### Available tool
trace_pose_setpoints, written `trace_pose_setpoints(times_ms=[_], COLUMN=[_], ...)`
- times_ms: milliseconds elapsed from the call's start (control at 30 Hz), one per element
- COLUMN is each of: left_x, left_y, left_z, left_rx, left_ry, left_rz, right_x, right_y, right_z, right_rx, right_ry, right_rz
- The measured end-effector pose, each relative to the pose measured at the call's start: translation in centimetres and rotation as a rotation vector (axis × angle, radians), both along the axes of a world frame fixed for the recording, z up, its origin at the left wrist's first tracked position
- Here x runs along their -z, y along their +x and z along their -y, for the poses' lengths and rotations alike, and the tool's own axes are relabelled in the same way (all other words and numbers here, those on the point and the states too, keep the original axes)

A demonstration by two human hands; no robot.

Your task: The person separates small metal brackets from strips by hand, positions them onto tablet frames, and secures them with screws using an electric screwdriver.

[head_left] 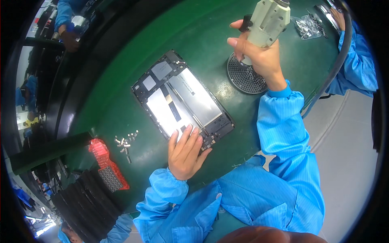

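A tablet housing (175,77) with its inside exposed lies aslant on the green table, showing silver panels and a black frame. My left hand (185,153) rests flat on its near end, fingers stretched out. In my right hand (263,58) is a pale electric screwdriver (269,22), the fingers wrapped round its lower body. Its lower end points down at a round black screw tray (239,79) with a perforated face, right of the housing. Whether the tip touches the tray I cannot tell.
Small metal parts (125,141) lie loose left of the housing. Beyond them is red bubble wrap (106,160) by a stack of black trays (85,198). A clear bag of small parts (306,27) lies at the far right, near a co-worker's sleeve (356,60). A dark cable (338,60) curves down the right side.
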State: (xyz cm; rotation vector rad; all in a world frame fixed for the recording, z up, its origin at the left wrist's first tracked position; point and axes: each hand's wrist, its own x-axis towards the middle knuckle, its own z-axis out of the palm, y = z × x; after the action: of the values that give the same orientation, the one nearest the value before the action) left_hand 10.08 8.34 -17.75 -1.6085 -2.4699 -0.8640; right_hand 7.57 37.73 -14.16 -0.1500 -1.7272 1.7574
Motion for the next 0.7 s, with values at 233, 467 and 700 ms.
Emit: trace_pose_setpoints(times_ms=[233, 467, 700], left_x=[0.0, 0.0, 0.3], left_y=[0.0, 0.0, -0.4], left_z=[-0.3, 0.5, 0.6], left_rx=[0.0, -0.03, 0.072], left_ry=[-0.01, -0.025, 0.127], left_rz=[0.009, 0.002, 0.082], right_x=[0.1, 0.4, -0.2], right_y=[0.1, -0.6, 2.1], right_z=[-0.2, 0.8, -1.0], right_rx=[0.016, 0.013, 0.196], right_ry=[0.004, -0.015, 0.17], right_rz=[0.051, 0.042, 0.056])
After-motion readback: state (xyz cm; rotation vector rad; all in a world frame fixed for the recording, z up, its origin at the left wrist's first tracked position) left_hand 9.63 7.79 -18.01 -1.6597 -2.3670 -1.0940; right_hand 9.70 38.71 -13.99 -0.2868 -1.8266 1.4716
